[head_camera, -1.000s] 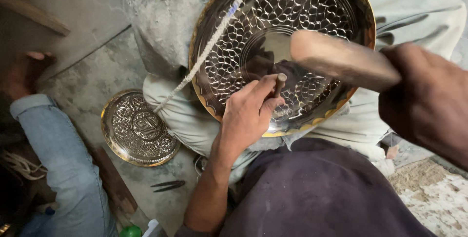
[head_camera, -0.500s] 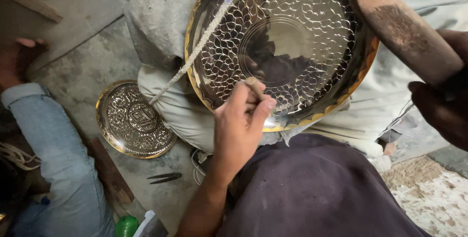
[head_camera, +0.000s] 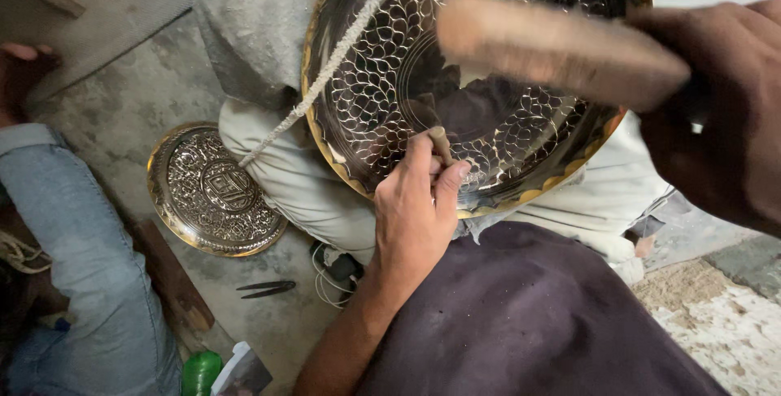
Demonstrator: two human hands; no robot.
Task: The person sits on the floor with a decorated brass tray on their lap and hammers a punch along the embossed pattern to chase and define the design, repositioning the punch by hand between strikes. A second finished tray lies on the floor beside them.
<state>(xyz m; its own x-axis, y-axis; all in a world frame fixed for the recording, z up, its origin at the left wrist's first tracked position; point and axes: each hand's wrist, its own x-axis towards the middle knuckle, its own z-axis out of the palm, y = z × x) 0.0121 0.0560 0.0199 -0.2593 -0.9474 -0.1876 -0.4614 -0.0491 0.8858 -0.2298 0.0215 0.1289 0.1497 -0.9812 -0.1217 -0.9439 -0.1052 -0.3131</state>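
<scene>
head view: the left hand [head_camera: 419, 209] has its grip clamped on a small punch [head_camera: 440, 145], tip against the engraved tray [head_camera: 382, 78] propped on the lap. the right hand [head_camera: 724, 111] grips a blurred wooden mallet [head_camera: 553, 46] above the tray. a smaller plate [head_camera: 213, 190] lies on the floor [head_camera: 122, 103].

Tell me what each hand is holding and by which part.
Left hand pinches a small chisel by its shaft, tip on the engraved tray. Right hand grips a wooden mallet at its handle end.
</scene>
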